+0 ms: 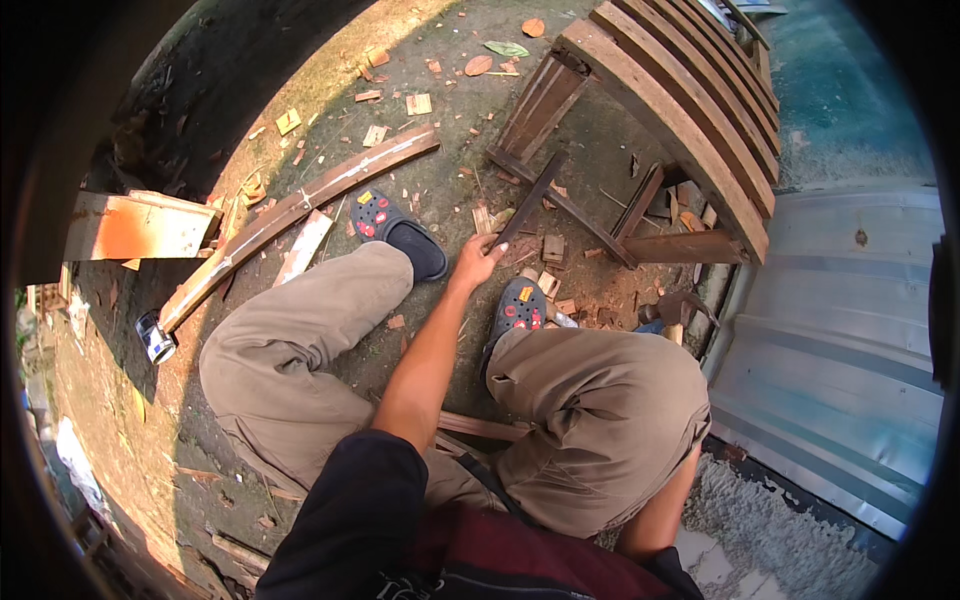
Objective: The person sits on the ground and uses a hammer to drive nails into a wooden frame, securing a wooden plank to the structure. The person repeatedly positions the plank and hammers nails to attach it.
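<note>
Ground: bare dirt (420,150) is lying littered with wood chips (418,103), beside corrugated metal sheeting (830,340).
Left hand (478,262): fingers are curling onto the near end of a dark narrow wooden slat (528,203); a full grasp cannot be told.
Slat: it is slanting up toward a slatted wooden chair frame (690,110).
Right hand: it is staying hidden behind the right knee.
Surroundings: a curved plank (300,205) is lying left; dark clogs (395,228) are flanking the hand.
</note>
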### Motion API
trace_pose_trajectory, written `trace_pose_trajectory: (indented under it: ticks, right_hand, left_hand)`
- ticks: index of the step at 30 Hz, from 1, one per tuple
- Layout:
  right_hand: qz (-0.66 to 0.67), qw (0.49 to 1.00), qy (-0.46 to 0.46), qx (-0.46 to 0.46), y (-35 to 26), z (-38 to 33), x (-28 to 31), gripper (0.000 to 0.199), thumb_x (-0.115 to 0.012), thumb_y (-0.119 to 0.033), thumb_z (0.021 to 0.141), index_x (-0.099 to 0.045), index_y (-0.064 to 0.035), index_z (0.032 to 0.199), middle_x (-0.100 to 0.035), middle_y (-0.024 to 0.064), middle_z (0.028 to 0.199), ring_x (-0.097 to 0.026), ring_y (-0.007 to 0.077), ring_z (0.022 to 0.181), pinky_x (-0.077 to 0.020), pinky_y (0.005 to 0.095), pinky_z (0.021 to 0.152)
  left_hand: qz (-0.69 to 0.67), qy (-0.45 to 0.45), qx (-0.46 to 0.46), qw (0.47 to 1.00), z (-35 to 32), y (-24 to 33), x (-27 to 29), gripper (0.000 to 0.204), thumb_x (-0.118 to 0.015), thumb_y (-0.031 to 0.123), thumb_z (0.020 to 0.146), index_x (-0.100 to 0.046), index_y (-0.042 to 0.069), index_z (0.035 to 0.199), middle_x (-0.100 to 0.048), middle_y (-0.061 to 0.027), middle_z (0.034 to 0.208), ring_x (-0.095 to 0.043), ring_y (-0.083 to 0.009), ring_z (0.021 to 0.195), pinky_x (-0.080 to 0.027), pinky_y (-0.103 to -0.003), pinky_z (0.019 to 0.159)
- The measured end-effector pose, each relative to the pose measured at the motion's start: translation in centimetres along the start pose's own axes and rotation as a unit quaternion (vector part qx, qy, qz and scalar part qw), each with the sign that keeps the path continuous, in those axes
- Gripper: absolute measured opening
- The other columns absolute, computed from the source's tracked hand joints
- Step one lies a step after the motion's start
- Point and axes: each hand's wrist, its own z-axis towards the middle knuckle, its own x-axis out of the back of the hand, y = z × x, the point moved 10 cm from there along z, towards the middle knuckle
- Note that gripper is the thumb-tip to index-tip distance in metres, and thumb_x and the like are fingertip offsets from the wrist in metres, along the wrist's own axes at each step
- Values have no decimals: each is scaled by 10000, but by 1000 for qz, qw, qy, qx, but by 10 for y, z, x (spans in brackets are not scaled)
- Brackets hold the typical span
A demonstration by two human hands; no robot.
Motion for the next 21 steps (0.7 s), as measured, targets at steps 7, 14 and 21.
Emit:
trace_pose_trajectory:
  ticks: [7,14,21]
  right_hand:
    - [-153,988,28,13,-1,43,-18,540,-665,-454,972,-627,72,1088,-596,10,892,-518,81,863,-429,251,755]
    - [-113,993,19,-40,18,65,-53,475,-682,-409,973,-635,55,1059,-601,6,810,-526,76,701,-427,245,611]
    - [-57,993,-45,-95,39,86,-112,343,-595,-367,1026,-541,-41,933,-458,-24,637,-427,79,453,-334,275,404]
  left_hand:
    - [-110,-43,63,991,6,-59,-13,357,-558,189,1026,-581,22,1340,-682,-209,1211,-647,-259,1128,-486,-369,963]
    - [-19,20,57,998,-6,-44,-4,338,-577,208,1000,-635,-2,1258,-694,-208,1181,-680,-301,1085,-515,-397,922]
    - [46,25,2,999,1,7,34,302,-618,205,970,-679,-11,1171,-742,-189,1014,-725,-310,929,-547,-403,832]
